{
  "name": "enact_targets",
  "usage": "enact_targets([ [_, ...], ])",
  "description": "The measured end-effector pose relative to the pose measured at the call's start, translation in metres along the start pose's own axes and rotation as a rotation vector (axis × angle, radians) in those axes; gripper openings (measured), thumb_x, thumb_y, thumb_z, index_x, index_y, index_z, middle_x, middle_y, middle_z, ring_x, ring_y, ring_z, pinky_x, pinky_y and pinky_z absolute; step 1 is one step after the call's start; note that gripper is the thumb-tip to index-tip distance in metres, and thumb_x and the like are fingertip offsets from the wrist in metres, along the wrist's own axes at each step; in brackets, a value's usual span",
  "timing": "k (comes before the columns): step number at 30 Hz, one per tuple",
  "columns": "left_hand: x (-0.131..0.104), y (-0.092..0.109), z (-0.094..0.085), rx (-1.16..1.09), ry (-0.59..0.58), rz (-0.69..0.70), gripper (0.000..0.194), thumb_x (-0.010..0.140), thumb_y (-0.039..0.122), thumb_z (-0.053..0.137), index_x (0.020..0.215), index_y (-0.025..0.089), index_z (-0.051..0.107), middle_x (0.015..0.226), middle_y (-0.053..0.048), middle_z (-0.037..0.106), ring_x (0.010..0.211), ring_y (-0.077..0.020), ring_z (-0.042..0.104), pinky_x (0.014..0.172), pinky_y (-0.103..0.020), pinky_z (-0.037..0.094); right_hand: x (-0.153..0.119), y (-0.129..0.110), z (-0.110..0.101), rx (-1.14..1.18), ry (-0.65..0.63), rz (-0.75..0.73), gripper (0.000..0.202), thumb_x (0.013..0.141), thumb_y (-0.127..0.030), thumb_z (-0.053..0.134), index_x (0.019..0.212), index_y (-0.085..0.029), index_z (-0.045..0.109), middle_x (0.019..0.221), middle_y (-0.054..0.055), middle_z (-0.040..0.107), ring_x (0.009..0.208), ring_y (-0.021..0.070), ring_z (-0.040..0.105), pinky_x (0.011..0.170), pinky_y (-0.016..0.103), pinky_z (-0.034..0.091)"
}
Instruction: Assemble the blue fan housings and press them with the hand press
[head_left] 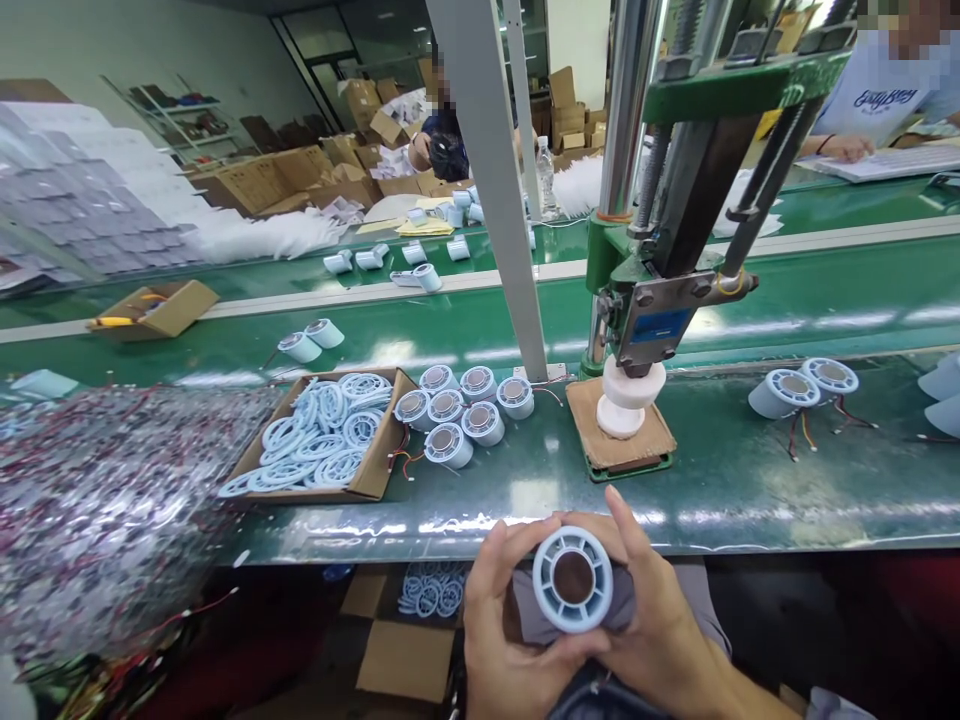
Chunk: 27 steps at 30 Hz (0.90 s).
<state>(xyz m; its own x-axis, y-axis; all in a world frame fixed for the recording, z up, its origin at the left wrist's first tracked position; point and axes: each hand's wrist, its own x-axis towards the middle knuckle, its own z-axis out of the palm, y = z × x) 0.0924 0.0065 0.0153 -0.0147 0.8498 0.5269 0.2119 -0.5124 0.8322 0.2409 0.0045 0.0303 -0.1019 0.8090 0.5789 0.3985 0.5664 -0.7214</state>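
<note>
In front of the bench edge I hold a light-blue cylindrical plastic housing (546, 605), its spoked ring end towards me and a brown round centre inside. My left hand (504, 625) is closed around its left side, thumb at the bottom and fingers at the top. On the other side, my right hand (649, 620) cups it, with the thumb raised apart from it and other fingers behind it. Beyond my hands, a press with a white round head (634, 383) stands over a cardboard-covered base (651, 448).
Several similar housings (446, 440) stand left of the press, beside a cardboard box (386, 465) of light-blue rings (330, 425). Two more housings (784, 392) with wires are at right. A grey post (499, 170) rises behind. Bagged wired parts (127, 500) fill the left. Co-workers sit opposite.
</note>
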Motion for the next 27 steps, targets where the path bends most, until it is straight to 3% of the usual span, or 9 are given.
enact_targets([
  [2,-0.001,0.001,0.000,-0.030,-0.003,-0.007,0.086,0.078,0.052,0.076,0.147,0.024,0.035,0.115,-0.014,0.071,0.106,-0.0289,0.069,0.091,-0.045,0.057,0.001,0.001,-0.001,-0.005,0.009,-0.017,0.085,0.095,-0.040,0.060,0.159,-0.019,0.008,0.120,0.016,0.070,0.110,0.0254,0.070,0.095,0.037,0.058],
  [4,-0.002,0.006,0.002,-0.077,-0.002,-0.051,0.082,0.080,0.044,0.078,0.147,0.022,0.036,0.118,-0.013,0.069,0.110,-0.0286,0.067,0.094,-0.042,0.055,0.003,0.001,-0.002,-0.035,-0.004,-0.056,0.070,0.096,-0.031,0.058,0.155,-0.020,0.023,0.121,0.015,0.070,0.111,0.0251,0.070,0.095,0.038,0.059],
  [8,-0.007,0.021,0.014,-0.234,0.048,-0.287,0.066,0.088,0.038,0.069,0.145,0.026,0.040,0.130,-0.010,0.064,0.120,-0.0247,0.062,0.101,-0.034,0.050,0.008,0.001,-0.004,-0.106,-0.020,-0.120,0.050,0.092,-0.015,0.054,0.142,-0.019,0.047,0.123,0.014,0.069,0.113,0.0242,0.068,0.096,0.038,0.059],
  [12,-0.011,0.029,0.025,-0.333,0.091,-0.397,0.067,0.093,0.041,0.062,0.150,0.028,0.031,0.139,-0.008,0.059,0.132,-0.0237,0.052,0.109,-0.034,0.041,0.010,0.001,-0.002,-0.116,0.001,-0.111,0.049,0.091,-0.011,0.057,0.139,-0.017,0.051,0.121,0.014,0.070,0.114,0.0229,0.068,0.097,0.035,0.059],
  [16,-0.013,0.023,0.027,-0.296,0.121,-0.435,0.062,0.101,0.037,0.047,0.156,0.026,0.020,0.142,-0.008,0.058,0.136,-0.0210,0.046,0.116,-0.035,0.031,0.010,0.005,0.000,-0.113,0.020,-0.093,0.049,0.090,-0.011,0.058,0.138,-0.018,0.052,0.120,0.013,0.071,0.111,0.0224,0.069,0.096,0.034,0.059],
  [22,-0.015,0.005,0.020,-0.252,0.065,-0.385,0.058,0.103,0.033,0.041,0.156,0.024,0.021,0.138,-0.008,0.062,0.132,-0.0199,0.051,0.113,-0.034,0.034,0.007,0.009,-0.001,-0.080,-0.016,-0.019,0.052,0.089,-0.013,0.058,0.140,-0.022,0.050,0.122,0.011,0.071,0.112,0.0230,0.069,0.095,0.034,0.060],
  [27,-0.014,0.008,0.021,-0.246,0.132,-0.453,0.065,0.102,0.041,0.041,0.157,0.020,0.016,0.135,-0.011,0.064,0.131,-0.0231,0.052,0.114,-0.039,0.032,0.005,0.013,-0.001,-0.066,-0.050,0.003,0.055,0.090,-0.015,0.060,0.142,-0.022,0.047,0.123,0.012,0.070,0.113,0.0238,0.069,0.095,0.035,0.060],
])
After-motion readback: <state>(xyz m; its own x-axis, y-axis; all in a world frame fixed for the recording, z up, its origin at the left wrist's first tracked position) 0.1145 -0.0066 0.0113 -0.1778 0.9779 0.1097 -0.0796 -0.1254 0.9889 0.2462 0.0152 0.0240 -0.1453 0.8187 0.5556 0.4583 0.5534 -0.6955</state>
